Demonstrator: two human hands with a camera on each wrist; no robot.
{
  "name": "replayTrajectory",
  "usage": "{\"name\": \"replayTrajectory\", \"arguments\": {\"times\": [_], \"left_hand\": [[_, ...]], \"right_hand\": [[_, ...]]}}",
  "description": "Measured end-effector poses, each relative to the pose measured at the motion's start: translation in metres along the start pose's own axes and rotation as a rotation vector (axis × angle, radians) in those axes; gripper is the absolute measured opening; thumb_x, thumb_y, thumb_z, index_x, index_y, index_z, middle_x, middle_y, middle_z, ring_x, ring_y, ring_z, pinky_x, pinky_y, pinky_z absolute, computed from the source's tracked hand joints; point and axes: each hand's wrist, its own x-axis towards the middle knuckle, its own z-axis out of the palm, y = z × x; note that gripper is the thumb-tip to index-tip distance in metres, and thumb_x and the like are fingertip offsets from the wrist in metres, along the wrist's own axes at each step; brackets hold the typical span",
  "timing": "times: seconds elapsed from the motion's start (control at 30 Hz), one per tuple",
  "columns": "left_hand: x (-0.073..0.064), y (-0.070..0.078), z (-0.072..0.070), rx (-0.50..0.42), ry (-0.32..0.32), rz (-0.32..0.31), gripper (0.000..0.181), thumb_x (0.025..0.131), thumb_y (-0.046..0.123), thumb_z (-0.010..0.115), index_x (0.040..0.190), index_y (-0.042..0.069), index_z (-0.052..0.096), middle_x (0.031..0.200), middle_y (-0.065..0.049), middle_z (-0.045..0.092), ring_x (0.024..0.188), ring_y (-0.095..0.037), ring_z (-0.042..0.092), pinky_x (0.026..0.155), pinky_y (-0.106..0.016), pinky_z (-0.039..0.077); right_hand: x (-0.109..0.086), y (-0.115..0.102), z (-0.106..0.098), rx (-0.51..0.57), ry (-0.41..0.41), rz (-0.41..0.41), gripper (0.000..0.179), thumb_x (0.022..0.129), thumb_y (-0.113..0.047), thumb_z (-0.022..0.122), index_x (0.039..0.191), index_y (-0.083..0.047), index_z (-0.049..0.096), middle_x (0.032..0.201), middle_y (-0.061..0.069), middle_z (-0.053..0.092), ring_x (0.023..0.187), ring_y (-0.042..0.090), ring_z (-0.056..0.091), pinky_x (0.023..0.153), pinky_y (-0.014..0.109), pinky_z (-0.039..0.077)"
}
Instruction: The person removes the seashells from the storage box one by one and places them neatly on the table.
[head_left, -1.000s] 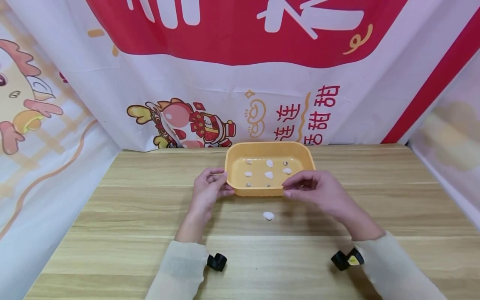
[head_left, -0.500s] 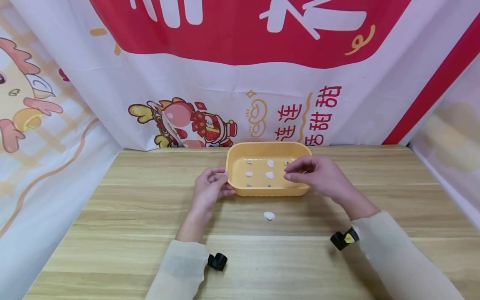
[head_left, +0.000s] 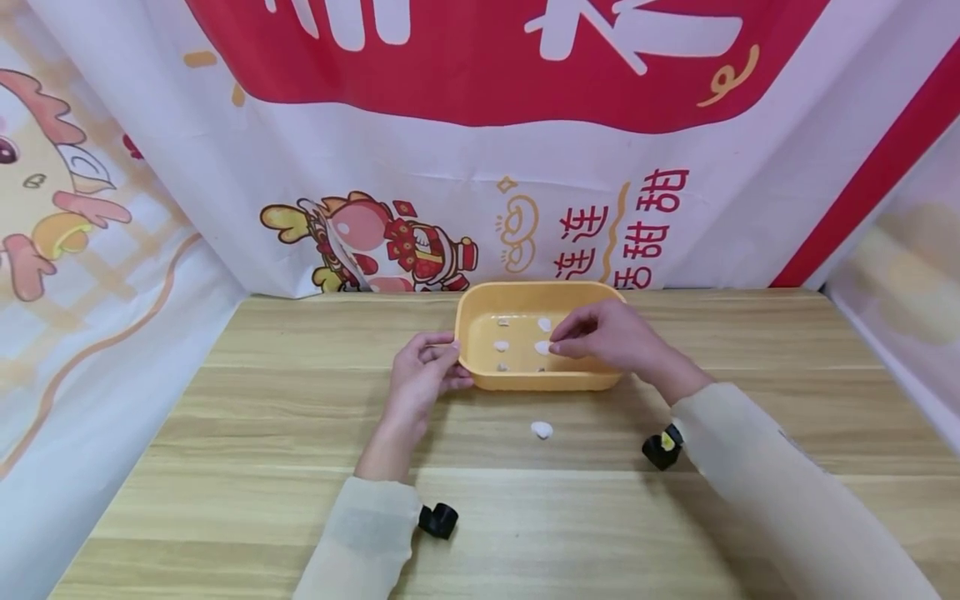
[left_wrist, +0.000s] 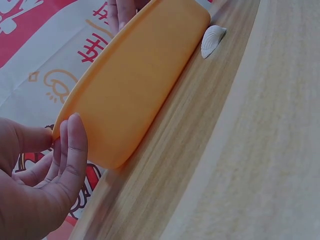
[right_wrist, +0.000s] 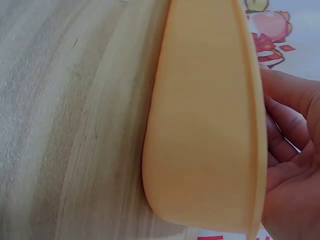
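Observation:
A yellow-orange plastic tub [head_left: 547, 382] stands on the wooden table against the fabric backdrop. My left hand [head_left: 422, 375] holds its left end; in the left wrist view the thumb and fingers [left_wrist: 76, 132] pinch the rim. Inside the tub lie small white shells, such as one at left [head_left: 501, 346] and one at the back [head_left: 544, 324], and smaller greyish pieces. My right hand [head_left: 611, 337] reaches over the right side, fingertips at a white shell [head_left: 542, 347] in the middle. In the right wrist view the tub wall hides these fingertips, so a grip cannot be confirmed.
A ribbed white seashell [head_left: 542, 430] lies on the table [head_left: 300, 417] in front of the tub. Printed fabric [head_left: 465, 167] hangs behind the table, with more fabric at both sides. Black wrist cameras [head_left: 438, 521] sit at both cuffs.
My right hand has left the tub's front rim and moved left and inward, over the inside, to the middle shell. It now covers the shells at the right. My left hand stays on the rim.

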Motion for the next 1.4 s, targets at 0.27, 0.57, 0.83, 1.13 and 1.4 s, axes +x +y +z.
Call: {"name": "replayTrajectory", "arguments": {"times": [0.27,0.57,0.83,1.13,1.4], "left_hand": [[0.003,0.001,0.000,-0.011,0.001,0.009,0.027,0.108,0.013,0.067,0.133,0.008,0.062,0.120,-0.023,0.070,0.080,-0.019,0.073,0.079,-0.034,0.071],[0.001,0.002,0.000,0.001,0.006,-0.013,0.028,0.108,0.015,0.067,0.135,0.009,0.062,0.122,-0.022,0.071,0.082,-0.020,0.073,0.081,-0.034,0.071],[0.000,0.002,0.001,0.005,0.005,-0.009,0.027,0.108,0.016,0.067,0.134,0.010,0.062,0.123,-0.023,0.071,0.082,-0.020,0.073,0.081,-0.035,0.071],[-0.002,0.001,0.000,0.009,0.001,-0.003,0.027,0.108,0.015,0.067,0.134,0.009,0.062,0.123,-0.024,0.070,0.081,-0.019,0.073,0.080,-0.034,0.071],[-0.002,0.000,0.000,-0.002,-0.001,0.010,0.028,0.108,0.014,0.066,0.134,0.007,0.062,0.121,-0.024,0.070,0.081,-0.020,0.073,0.080,-0.034,0.071]], "right_hand": [[0.017,-0.001,0.007,-0.132,-0.054,-0.015,0.011,0.093,-0.018,0.086,0.100,-0.011,0.084,0.093,0.003,0.080,0.088,0.015,0.069,0.080,0.025,0.055],[0.023,0.000,0.017,-0.136,-0.083,0.007,0.012,0.091,-0.017,0.088,0.099,-0.009,0.083,0.090,0.002,0.080,0.084,0.013,0.068,0.077,0.023,0.055],[0.025,0.000,0.021,-0.150,-0.095,0.023,0.015,0.090,-0.019,0.089,0.099,-0.008,0.082,0.091,0.003,0.080,0.085,0.012,0.069,0.079,0.023,0.056],[0.028,0.001,0.025,-0.199,-0.105,0.012,0.013,0.091,-0.016,0.088,0.098,-0.008,0.081,0.090,0.004,0.078,0.086,0.014,0.068,0.079,0.026,0.057],[0.028,-0.001,0.026,-0.234,-0.103,-0.009,0.012,0.090,-0.016,0.089,0.095,-0.008,0.081,0.090,0.004,0.078,0.086,0.015,0.067,0.082,0.027,0.056]]}}
